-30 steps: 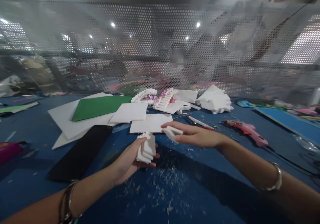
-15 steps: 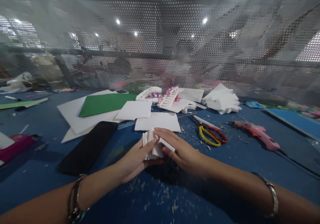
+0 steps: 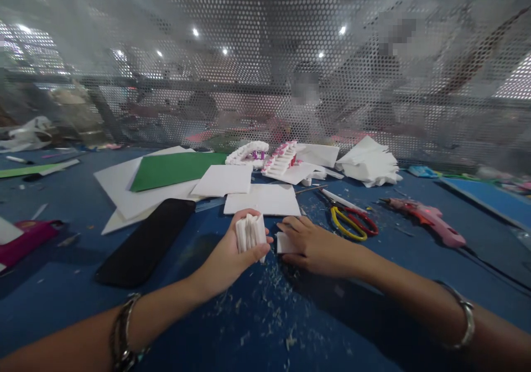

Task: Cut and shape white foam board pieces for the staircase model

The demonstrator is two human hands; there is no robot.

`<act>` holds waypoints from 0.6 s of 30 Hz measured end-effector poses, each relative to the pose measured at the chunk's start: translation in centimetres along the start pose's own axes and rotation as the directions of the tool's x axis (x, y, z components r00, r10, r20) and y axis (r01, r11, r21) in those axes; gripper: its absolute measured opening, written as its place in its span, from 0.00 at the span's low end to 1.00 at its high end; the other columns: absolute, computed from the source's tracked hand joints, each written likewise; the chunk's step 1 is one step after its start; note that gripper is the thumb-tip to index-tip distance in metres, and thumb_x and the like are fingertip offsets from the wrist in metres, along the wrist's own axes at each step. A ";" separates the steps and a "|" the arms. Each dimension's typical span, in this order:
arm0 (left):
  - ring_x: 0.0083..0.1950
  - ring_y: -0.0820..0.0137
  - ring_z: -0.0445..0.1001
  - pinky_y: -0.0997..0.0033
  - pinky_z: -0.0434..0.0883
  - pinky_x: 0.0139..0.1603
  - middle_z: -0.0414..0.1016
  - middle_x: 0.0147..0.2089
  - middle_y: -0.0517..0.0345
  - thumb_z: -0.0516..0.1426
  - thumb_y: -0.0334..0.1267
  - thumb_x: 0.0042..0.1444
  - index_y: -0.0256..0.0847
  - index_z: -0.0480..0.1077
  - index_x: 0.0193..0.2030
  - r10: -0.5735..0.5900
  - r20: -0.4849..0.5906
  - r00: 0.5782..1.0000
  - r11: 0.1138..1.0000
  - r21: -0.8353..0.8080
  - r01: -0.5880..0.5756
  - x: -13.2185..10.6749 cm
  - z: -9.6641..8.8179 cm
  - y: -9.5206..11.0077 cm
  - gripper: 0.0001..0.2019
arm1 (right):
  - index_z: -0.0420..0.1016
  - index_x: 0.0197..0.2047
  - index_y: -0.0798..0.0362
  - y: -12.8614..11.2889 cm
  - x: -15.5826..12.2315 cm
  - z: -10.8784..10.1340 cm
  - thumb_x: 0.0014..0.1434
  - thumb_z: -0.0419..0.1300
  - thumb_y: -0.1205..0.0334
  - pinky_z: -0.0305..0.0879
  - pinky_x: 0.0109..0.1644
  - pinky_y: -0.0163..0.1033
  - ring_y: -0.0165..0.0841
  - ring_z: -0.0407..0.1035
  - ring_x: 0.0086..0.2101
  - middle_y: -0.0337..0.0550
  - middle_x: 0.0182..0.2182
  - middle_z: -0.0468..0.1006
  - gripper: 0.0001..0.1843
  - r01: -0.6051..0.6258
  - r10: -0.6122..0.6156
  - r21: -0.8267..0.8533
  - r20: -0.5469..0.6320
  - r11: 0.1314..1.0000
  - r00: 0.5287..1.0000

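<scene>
My left hand (image 3: 234,250) is wrapped round a stack of white foam board pieces (image 3: 251,232), their edges turned upward. To its right, my right hand (image 3: 309,244) lies low over the blue table with its fingers on a small white foam board piece (image 3: 286,243), partly covered by the hand. Just beyond both hands lies a white foam sheet (image 3: 262,200), and a second white sheet (image 3: 224,180) overlaps it on the left. Scissors with yellow and red handles (image 3: 352,222) rest beyond my right forearm.
A black phone (image 3: 145,244) lies left of my hands. A pink glue gun (image 3: 431,222) with a cord is at right. Behind are a green sheet (image 3: 178,171), small white-and-pink model stairs (image 3: 280,160) and a perforated metal screen (image 3: 257,73). White scraps litter the blue table (image 3: 232,333).
My hands have come apart. The left keeps the stack, while the right has moved slightly right and down to the table with one white piece.
</scene>
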State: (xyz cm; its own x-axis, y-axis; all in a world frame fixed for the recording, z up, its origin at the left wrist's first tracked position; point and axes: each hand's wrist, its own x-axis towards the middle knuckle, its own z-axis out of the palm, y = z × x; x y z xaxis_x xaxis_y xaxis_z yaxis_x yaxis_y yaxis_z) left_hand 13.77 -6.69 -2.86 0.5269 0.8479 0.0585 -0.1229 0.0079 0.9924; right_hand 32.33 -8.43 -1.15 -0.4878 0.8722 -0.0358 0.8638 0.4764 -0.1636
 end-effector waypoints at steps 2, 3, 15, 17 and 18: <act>0.39 0.65 0.68 0.67 0.63 0.38 0.65 0.35 0.57 0.59 0.37 0.43 0.43 0.50 0.42 -0.008 0.008 1.000 1.000 -0.019 0.008 -0.1 0.1 0.1 0.23 | 0.60 0.53 0.63 -0.1 -0.2 -0.8 0.51 0.54 0.52 0.53 0.49 0.56 0.51 0.56 0.48 0.61 0.49 0.63 0.30 -0.020 0.020 0.026 0.015 0.999 1.000; 0.38 0.66 0.68 0.68 0.63 0.37 0.65 0.35 0.57 0.60 0.37 0.42 0.43 0.50 0.42 -0.006 0.012 1.000 1.000 -0.024 0.006 -0.1 0.1 0.1 0.23 | 0.59 0.54 0.62 -0.3 -0.3 -1.2 0.50 0.54 0.51 0.52 0.50 0.56 0.50 0.55 0.49 0.61 0.49 0.63 0.32 -0.031 0.032 0.057 -0.013 0.998 0.999; 0.35 0.69 0.65 0.70 0.61 0.37 0.62 0.32 0.62 0.60 0.40 0.41 0.43 0.53 0.39 0.060 -0.006 0.998 0.998 -0.007 -0.061 -0.4 0.7 0.1 0.21 | 0.55 0.53 0.50 -3.0 0.3 1.0 0.43 0.60 0.67 0.67 0.31 0.36 0.29 0.66 0.30 0.44 0.39 0.67 0.33 0.081 0.095 0.685 -0.215 0.724 0.972; 0.35 0.70 0.64 0.72 0.61 0.36 0.62 0.32 0.61 0.58 0.40 0.43 0.43 0.53 0.41 0.070 -0.023 0.997 0.997 0.035 -0.069 -0.5 0.6 0.1 0.20 | 0.54 0.53 0.50 -2.7 0.2 0.3 0.43 0.59 0.68 0.66 0.29 0.35 0.26 0.65 0.26 0.43 0.37 0.68 0.33 0.029 0.134 0.742 -0.160 0.669 0.978; 0.34 0.70 0.64 0.72 0.61 0.35 0.63 0.33 0.61 0.58 0.40 0.44 0.42 0.54 0.42 0.071 -0.035 0.997 0.996 0.054 -0.069 -0.5 0.5 0.1 0.20 | 0.53 0.54 0.51 -2.5 0.2 -0.1 0.44 0.58 0.69 0.66 0.27 0.35 0.25 0.65 0.24 0.42 0.36 0.68 0.33 -0.003 0.151 0.785 -0.116 0.619 0.982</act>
State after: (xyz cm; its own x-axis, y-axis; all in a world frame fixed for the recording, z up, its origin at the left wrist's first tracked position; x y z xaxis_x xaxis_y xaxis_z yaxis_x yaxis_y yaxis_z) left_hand 13.92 -7.36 -2.78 0.4871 0.8643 0.1253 -0.1138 -0.0794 0.9903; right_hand 30.14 -9.44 -0.63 -0.3341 0.9410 0.0541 0.4377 0.2057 -0.8753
